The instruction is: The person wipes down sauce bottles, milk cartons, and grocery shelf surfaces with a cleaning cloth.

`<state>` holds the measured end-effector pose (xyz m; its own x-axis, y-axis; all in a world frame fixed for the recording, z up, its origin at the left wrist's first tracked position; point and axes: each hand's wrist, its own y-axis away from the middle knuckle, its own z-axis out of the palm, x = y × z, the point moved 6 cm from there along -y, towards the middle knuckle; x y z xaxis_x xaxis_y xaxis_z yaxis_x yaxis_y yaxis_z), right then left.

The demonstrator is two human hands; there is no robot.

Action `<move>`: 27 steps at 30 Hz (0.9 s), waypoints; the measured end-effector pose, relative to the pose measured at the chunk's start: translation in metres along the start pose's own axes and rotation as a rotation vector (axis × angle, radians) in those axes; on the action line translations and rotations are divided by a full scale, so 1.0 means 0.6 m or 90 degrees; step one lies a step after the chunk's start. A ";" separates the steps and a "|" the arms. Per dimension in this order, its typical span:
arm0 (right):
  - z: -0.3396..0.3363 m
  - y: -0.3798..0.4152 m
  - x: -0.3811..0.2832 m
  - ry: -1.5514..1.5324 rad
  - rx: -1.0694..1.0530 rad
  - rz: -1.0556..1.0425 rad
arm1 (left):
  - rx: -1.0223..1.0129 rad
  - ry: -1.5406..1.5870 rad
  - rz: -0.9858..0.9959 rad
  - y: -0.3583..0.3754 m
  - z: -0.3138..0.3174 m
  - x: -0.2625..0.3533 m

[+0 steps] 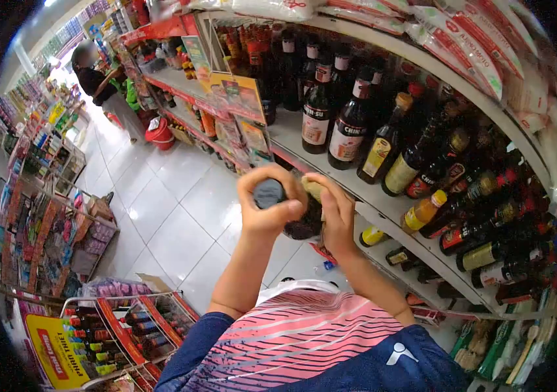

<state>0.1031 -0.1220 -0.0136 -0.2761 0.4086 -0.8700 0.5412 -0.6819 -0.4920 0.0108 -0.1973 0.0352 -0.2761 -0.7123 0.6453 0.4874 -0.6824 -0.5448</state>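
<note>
Both of my hands are raised in front of my chest, close together over the tiled floor. My left hand is closed, its thumb and fingers curled round the blurred dark, round end of a dark bottle. From the other side, my right hand grips the body of the bottle, fingers bent over a yellowish label. Motion smears its print. Right beside my hands is the shelf, with dark sauce bottles standing in rows, some with white labels and some with yellow ones.
A lower shelf holds a yellow-capped bottle and more dark bottles. Bagged goods lie on top. Behind on the left stand a bottle rack and other display shelves. Farther down the tiled aisle are a person and a red bucket.
</note>
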 end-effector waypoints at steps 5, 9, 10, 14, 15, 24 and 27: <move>0.075 -0.053 0.028 -0.204 -0.486 0.129 | -0.106 -0.061 0.028 0.001 0.010 0.017; 0.085 -0.037 0.064 -0.284 -0.394 0.461 | 0.012 -0.039 -0.066 0.002 -0.012 0.010; 0.087 -0.024 0.057 -0.294 -0.437 0.483 | 0.005 -0.013 -0.057 0.003 -0.015 0.011; 0.064 0.105 0.272 -0.330 -0.340 0.681 | -0.015 0.094 -0.056 -0.002 -0.028 0.039; 0.062 0.119 0.265 -0.403 -0.399 0.350 | -0.045 0.157 -0.067 -0.002 -0.025 0.043; 0.087 0.160 0.233 -0.673 -0.534 0.912 | -0.239 0.096 -0.046 -0.001 0.020 0.061; 0.089 0.142 0.211 -0.828 -0.551 0.919 | -0.271 0.018 -0.022 0.003 0.034 0.063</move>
<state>0.0716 -0.1606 -0.1673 0.5163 -0.8235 -0.2351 0.8557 0.4847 0.1815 0.0183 -0.2218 0.0696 -0.3115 -0.6877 0.6558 0.0936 -0.7090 -0.6990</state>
